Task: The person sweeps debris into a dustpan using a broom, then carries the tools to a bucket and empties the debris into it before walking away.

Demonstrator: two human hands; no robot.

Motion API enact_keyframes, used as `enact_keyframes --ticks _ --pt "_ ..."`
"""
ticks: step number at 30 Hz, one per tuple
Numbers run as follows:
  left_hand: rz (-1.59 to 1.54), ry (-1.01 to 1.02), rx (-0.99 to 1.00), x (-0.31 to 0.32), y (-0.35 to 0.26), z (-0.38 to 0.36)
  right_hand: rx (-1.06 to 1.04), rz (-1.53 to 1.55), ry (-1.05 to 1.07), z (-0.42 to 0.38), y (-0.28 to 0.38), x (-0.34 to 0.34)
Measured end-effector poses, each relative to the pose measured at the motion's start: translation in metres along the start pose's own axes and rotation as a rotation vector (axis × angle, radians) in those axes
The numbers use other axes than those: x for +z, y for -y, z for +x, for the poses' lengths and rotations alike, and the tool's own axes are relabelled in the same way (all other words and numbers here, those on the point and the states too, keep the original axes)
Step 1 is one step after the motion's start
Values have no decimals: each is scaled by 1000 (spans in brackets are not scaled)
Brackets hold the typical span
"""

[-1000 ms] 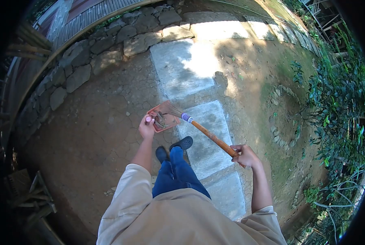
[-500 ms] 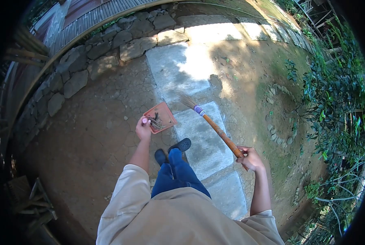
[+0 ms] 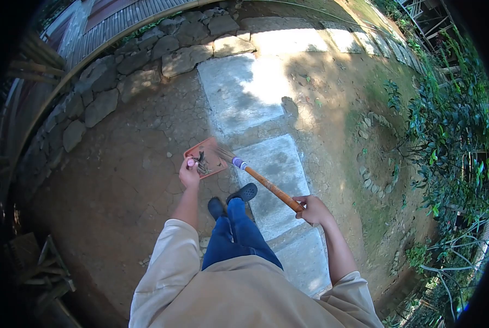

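Observation:
An orange-red dustpan [image 3: 212,165] holds dark debris, and my left hand [image 3: 189,174] is closed round its pinkish handle end. Debris lies mostly beside that hand, in the left part of the pan. My right hand [image 3: 314,211] is closed on the upper end of a broom [image 3: 271,187] with a brown-orange stick and a purple-and-white binding. The broom slants up and left, and its blurred bristles reach the pan's right edge. Whether the bristle tips touch the pan floor is hard to tell.
Pale concrete slabs [image 3: 271,175] run through cracked brown soil. My feet in dark clogs [image 3: 243,192] stand just below the pan, one at the slab's edge. A stone border [image 3: 101,107] curves at the left, near a bamboo structure. Leafy bushes [image 3: 446,126] stand at the right.
The broom and my right hand have moved left, bringing the bristles from over the slab to the dustpan's right edge. My left hand and the pan have shifted slightly left.

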State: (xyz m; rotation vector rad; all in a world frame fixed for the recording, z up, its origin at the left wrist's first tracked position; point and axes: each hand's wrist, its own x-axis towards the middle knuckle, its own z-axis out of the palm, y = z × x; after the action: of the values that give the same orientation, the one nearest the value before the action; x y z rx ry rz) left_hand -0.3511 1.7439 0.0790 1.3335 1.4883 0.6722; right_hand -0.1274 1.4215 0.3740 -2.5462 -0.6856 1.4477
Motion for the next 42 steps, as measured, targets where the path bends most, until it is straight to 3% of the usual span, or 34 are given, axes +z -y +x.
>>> enact_keyframes --ticks 11,22,32,35,42 --pt "-95 -15 33 -22 -17 9 100 -28 -74 -49 25 -27" --pt "14 -13 116 0 -78 31 131 193 -273 -41 -7 -48" --pt "11 29 83 95 -162 59 63 208 -442 30 -57 -123" --pt "22 24 104 138 -186 70 151 308 -387 67 -61 -169" --pt "-145 24 57 233 -183 108 124 200 -368 156 -77 -262"
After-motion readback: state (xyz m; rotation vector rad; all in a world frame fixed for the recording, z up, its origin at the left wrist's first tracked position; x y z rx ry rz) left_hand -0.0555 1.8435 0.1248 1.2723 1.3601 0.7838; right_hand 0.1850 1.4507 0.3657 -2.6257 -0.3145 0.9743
